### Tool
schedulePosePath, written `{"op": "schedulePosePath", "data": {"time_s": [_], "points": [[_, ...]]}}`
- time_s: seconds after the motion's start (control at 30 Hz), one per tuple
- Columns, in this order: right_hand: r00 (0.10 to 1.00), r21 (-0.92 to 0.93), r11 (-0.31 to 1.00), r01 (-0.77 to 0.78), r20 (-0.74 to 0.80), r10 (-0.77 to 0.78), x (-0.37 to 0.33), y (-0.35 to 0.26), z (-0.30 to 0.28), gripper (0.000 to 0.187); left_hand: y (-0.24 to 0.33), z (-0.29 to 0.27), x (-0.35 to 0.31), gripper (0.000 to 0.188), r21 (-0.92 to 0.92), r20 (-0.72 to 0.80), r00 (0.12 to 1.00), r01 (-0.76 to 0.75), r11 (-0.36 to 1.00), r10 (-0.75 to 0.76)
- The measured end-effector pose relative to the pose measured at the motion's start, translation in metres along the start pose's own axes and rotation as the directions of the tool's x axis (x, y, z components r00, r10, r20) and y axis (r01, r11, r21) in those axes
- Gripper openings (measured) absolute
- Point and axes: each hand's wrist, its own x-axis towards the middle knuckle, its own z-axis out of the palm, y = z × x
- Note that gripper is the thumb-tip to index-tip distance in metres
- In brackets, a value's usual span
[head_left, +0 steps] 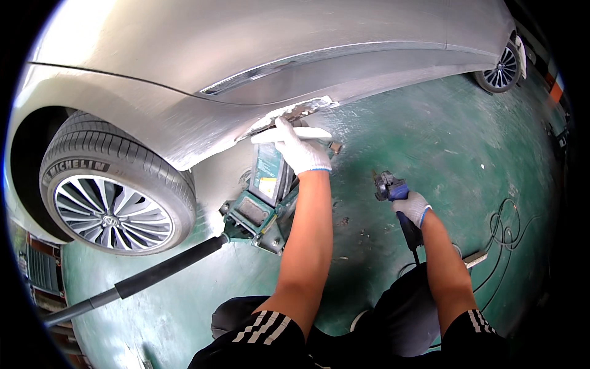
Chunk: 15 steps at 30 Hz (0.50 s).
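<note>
The left hand [302, 154] is resting at a torn car sill [307, 107]; the right hand [413, 208] is gripping a grinder [393, 187].
A green jack [251, 210] is standing at left; the sill is lying just on the far side of the left fingers, whose grip I cannot tell; rightward, fingers are wrapping snugly around the grinder.

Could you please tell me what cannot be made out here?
In the head view:
Floor jack, right side: hidden by the left forearm.
Jack handle, far end: cut off by the rim.
Left hand, side facing the car: hidden by its own back.
Angle grinder, working end: too small and blurred for detail.
</note>
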Motion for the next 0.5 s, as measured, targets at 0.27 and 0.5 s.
{"op": "schedulePosePath", "data": {"time_s": [0.27,0.5], "points": [[0.990,-0.099,0.989,0.113,0.098,-0.103,-0.001,-0.025,0.016,0.052,0.002,0.010,0.019,0.049,0.143,-0.058,0.997,0.052,0.988,-0.044],[0.988,-0.110,0.988,0.111,0.120,-0.098,0.002,-0.023,0.019,0.053,-0.006,-0.001,0.035,0.047,-0.018,0.060,0.994,0.098,0.995,-0.097]]}}
